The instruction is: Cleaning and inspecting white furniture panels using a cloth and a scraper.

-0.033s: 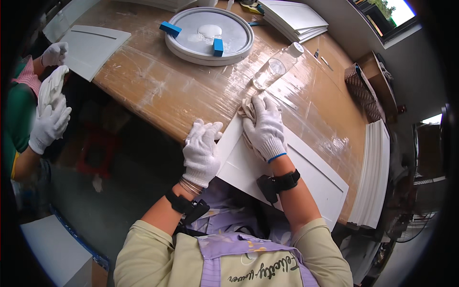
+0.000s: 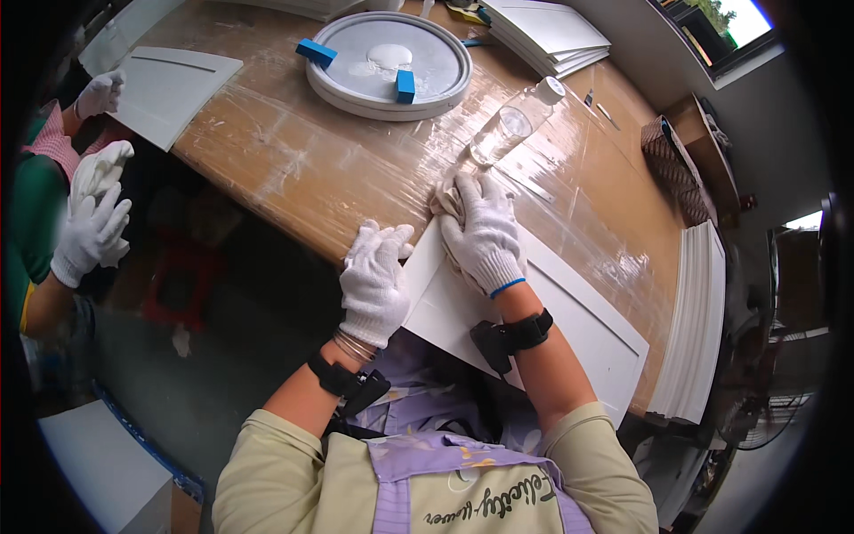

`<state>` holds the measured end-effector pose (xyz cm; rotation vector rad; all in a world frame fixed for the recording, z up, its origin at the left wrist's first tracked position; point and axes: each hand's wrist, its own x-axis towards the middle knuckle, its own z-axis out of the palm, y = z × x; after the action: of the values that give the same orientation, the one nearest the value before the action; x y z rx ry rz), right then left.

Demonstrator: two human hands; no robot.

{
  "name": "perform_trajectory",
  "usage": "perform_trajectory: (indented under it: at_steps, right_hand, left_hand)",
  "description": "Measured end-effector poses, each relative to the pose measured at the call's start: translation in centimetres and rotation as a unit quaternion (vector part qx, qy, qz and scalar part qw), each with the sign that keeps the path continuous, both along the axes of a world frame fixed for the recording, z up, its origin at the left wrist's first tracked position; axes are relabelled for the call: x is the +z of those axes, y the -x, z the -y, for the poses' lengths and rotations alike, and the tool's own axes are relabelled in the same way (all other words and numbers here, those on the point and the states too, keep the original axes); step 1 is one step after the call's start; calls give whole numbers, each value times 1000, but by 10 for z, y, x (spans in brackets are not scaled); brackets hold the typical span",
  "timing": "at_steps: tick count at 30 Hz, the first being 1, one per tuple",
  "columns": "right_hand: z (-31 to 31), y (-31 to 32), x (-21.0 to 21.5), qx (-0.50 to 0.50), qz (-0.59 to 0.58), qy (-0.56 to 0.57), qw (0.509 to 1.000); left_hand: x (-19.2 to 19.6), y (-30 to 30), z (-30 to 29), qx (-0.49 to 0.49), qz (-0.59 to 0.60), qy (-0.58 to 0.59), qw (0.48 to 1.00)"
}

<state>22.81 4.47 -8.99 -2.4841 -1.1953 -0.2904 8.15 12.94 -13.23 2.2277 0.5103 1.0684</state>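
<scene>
A white panel point(image 2: 569, 298) with a raised border lies across the near table edge. My right hand point(image 2: 485, 227), in a white knit glove with a blue cuff edge, is closed over a crumpled beige cloth point(image 2: 445, 198) and presses it on the panel's far left end. My left hand point(image 2: 374, 280), gloved too, lies at the panel's left edge by the table rim, fingers stretched out and slightly bent. It holds nothing that I can see; its underside is hidden. A clear bottle with a white cap point(image 2: 505, 135) stands just beyond my right hand.
A round white lid point(image 2: 356, 67) bears a white puddle and two blue blocks point(image 2: 406, 86). White panels are stacked at the back point(image 2: 556, 40) and right point(image 2: 694, 320). At the left, a co-worker's gloved hand point(image 2: 89, 236) holds a white cloth near another panel point(image 2: 173, 93).
My right hand has slid slightly left with the cloth along the panel's end. My left hand has stayed in place. The co-worker's hands and cloth have shifted a little.
</scene>
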Motion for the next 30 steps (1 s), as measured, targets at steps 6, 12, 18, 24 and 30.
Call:
perform_trajectory:
  at_steps: [6,12,18,24,30]
  right_hand:
    - [18,67,25,320,-165,-15,933]
    - [149,46,38,5,-815,-148,560]
    - [272,66,29,-96,-855,-221,460]
    - [326,105,12,-177,-842,-195,471]
    - [364,120,-32,-167,-841,-327,398]
  left_hand:
    - [-17,0,0,125,49,24,991]
    - [-9,8,-4,66,61,12,996]
    - [-8,32,-4,49,31,-45,997]
    - [-13,68,13,8,-97,113,989]
    - [-23,61,20,-104,-40,372,921]
